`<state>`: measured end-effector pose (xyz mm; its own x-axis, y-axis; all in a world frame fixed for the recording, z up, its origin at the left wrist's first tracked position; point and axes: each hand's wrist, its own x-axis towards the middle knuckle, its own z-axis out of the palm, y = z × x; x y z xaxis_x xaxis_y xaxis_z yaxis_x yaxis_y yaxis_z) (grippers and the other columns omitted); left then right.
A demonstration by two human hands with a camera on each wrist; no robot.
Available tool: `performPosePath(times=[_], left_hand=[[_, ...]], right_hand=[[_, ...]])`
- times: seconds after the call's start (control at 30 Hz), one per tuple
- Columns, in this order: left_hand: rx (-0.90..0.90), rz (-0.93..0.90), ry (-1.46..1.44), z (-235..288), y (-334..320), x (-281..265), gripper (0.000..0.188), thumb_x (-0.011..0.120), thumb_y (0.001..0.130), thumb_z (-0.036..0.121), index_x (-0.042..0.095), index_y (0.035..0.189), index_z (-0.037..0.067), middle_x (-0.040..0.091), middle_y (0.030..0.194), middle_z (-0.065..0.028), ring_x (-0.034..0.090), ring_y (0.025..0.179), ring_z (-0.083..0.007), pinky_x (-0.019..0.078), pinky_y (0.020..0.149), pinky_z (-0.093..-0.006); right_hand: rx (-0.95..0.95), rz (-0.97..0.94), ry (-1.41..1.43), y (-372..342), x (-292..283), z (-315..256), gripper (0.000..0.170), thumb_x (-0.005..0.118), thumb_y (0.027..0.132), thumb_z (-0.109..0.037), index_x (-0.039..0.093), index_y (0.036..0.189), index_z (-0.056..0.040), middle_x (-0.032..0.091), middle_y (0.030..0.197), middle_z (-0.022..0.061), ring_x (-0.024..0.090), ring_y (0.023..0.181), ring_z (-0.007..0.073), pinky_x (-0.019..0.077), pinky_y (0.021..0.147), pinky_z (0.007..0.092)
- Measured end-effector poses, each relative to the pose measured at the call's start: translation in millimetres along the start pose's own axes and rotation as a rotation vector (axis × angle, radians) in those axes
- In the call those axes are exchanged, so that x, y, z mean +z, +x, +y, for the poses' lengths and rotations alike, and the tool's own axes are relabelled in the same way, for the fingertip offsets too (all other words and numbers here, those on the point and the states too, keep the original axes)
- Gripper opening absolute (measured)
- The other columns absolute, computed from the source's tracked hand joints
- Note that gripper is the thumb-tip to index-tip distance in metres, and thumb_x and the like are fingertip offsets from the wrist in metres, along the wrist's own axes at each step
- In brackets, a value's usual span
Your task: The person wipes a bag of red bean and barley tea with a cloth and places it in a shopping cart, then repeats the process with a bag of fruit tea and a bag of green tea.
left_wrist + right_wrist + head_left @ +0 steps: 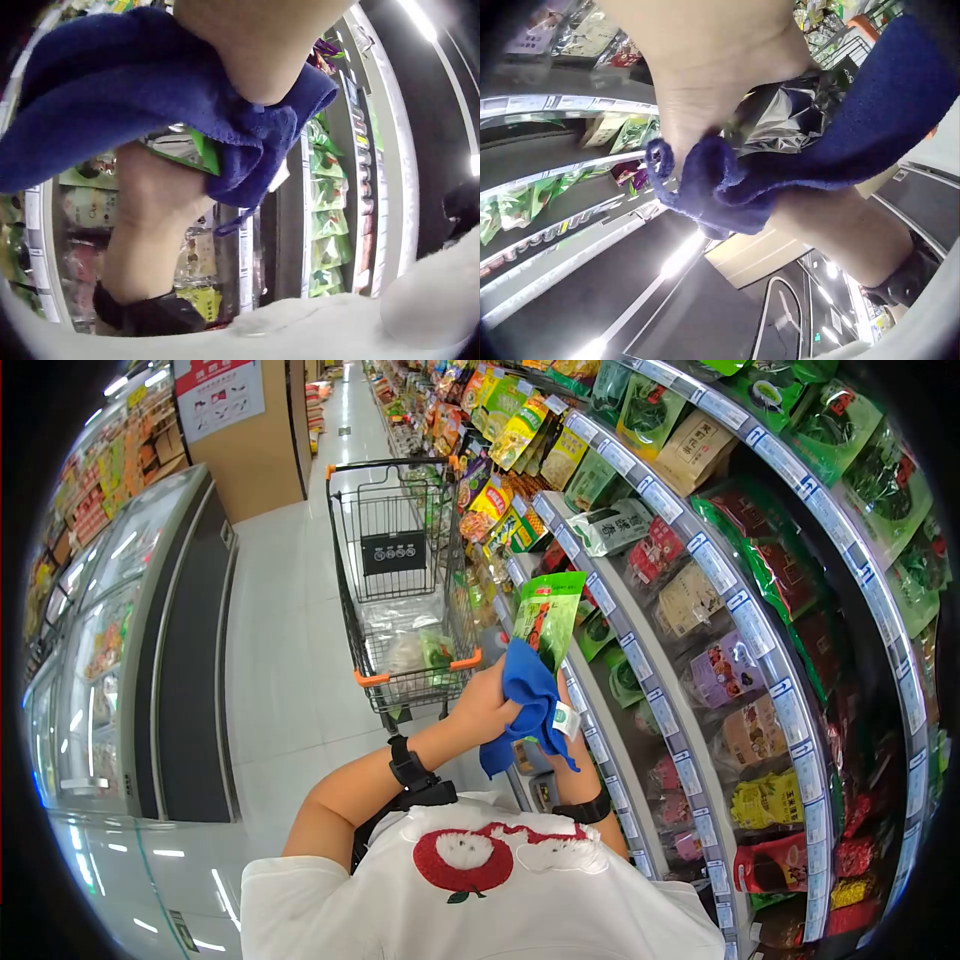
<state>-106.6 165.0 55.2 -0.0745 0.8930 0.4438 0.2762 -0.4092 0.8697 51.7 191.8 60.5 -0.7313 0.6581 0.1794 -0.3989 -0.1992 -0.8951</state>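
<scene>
In front of the chest, a green food pouch point(548, 615) with a clear window stands upright in my right hand point(157, 187), which grips its lower part. Blue cloth point(530, 690) lies against the pouch's front, held by my left hand point(485, 700). A white tag point(566, 720) hangs from the cloth. The head view hides most of my right hand behind the cloth. Seen from the right wrist, the pouch point(780, 112) shows a shiny, wrinkled silvery surface, with the cloth point(832, 157) draped beside it.
A shopping cart point(390, 560) stands ahead, with a few bagged goods point(420, 652) in its basket. Shelves point(650, 630) packed with pouches run close along the right. Freezer cabinets point(140, 660) line the left side. A tiled aisle floor point(285, 610) lies between them.
</scene>
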Motion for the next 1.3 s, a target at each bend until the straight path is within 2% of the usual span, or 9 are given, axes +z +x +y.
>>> performPosePath(times=[0.17,0.23,0.27,0.5,0.63,0.87,0.97,1.2,1.3], left_hand=[[-0.071,0.034,0.026,12.5,-3.6,5.9,0.041,0.055,0.074,0.023,0.045,0.107,0.001,0.059,0.09,-0.0215,0.056,0.085,-0.0408,0.0454,0.073,-0.0417],[0.059,-0.022,0.179,5.9,-7.2,9.4,0.039,0.056,0.072,0.022,0.045,0.103,0.001,0.057,0.089,-0.0217,0.055,0.085,-0.0405,0.0445,0.073,-0.043],[0.121,-0.05,0.256,3.5,-8.8,10.6,0.037,0.056,0.071,0.021,0.045,0.101,0.001,0.056,0.088,-0.0217,0.054,0.085,-0.0404,0.044,0.073,-0.0437],[0.087,-0.154,0.261,9.2,-20.1,21.7,0.038,0.058,0.068,0.019,0.042,0.097,0.001,0.054,0.088,-0.0221,0.052,0.084,-0.0411,0.0428,0.072,-0.0453],[0.015,-0.065,0.295,10.0,-22.9,18.8,0.046,0.057,0.067,0.017,0.041,0.106,-0.002,0.054,0.094,-0.0234,0.052,0.089,-0.0411,0.0431,0.075,-0.0447],[-0.081,0.326,-0.075,-16.8,1.6,-6.5,0.018,0.049,0.079,0.013,0.056,0.093,0.002,0.062,0.081,-0.0134,0.061,0.075,-0.0238,0.0463,0.069,-0.0326],[-0.137,0.279,0.006,-19.2,-1.4,-6.6,0.023,0.049,0.078,0.01,0.05,0.1,0.002,0.061,0.086,-0.0157,0.06,0.079,-0.0279,0.0464,0.072,-0.0348],[-0.172,-0.174,0.077,-6.4,-39.9,19.4,0.043,0.049,0.08,0.018,0.036,0.119,0.004,0.058,0.094,-0.0218,0.056,0.088,-0.0381,0.0449,0.077,-0.0403],[-0.163,-0.15,0.12,-24.4,-45.8,22.0,0.05,0.048,0.081,0.018,0.031,0.126,0.004,0.058,0.096,-0.0216,0.056,0.092,-0.0395,0.0441,0.08,-0.0408]], right_hand=[[-0.009,0.105,0.189,2.0,-10.8,1.3,0.071,0.042,0.088,-0.045,0.012,0.138,-0.0053,0.029,0.137,0.0159,0.036,0.123,0.0268,0.0298,0.102,0.0382],[0.051,0.204,0.298,-0.1,-11.5,-1.7,0.065,0.04,0.089,-0.043,0.017,0.137,-0.0058,0.034,0.134,0.0142,0.039,0.121,0.0262,0.0323,0.1,0.0376],[0.024,0.208,0.275,-2.0,-10.3,-4.6,0.057,0.036,0.09,-0.042,0.027,0.133,-0.0058,0.041,0.129,0.0125,0.044,0.117,0.0251,0.036,0.098,0.0367],[0.018,0.298,0.275,-0.8,6.0,-25.9,0.052,0.034,0.09,-0.041,0.034,0.13,-0.0077,0.049,0.12,0.0115,0.05,0.108,0.0212,0.0401,0.093,0.0346],[-0.001,0.288,0.199,2.2,-2.6,-12.7,0.057,0.041,0.087,-0.037,0.027,0.133,-0.0078,0.043,0.126,0.013,0.045,0.114,0.0244,0.0367,0.096,0.0359],[0.104,0.117,0.098,-9.5,-3.1,19.1,0.076,0.053,0.079,-0.041,0.019,0.138,-0.0058,0.036,0.134,0.011,0.041,0.119,0.0232,0.0365,0.096,0.0374],[0.021,0.06,0.147,-0.1,-19.5,49.1,0.072,0.052,0.08,-0.043,0.022,0.137,-0.0094,0.039,0.131,0.0103,0.044,0.117,0.0243,0.0372,0.096,0.0392],[-0.116,0.228,0.26,7.0,-28.1,35.1,0.057,0.041,0.084,-0.028,0.026,0.134,-0.0042,0.038,0.131,0.0112,0.041,0.118,0.0227,0.032,0.099,0.0343],[-0.063,0.216,0.182,6.8,-41.2,47.9,0.057,0.04,0.085,-0.024,0.025,0.135,-0.0018,0.037,0.132,0.0116,0.038,0.12,0.0222,0.0293,0.1,0.033]])
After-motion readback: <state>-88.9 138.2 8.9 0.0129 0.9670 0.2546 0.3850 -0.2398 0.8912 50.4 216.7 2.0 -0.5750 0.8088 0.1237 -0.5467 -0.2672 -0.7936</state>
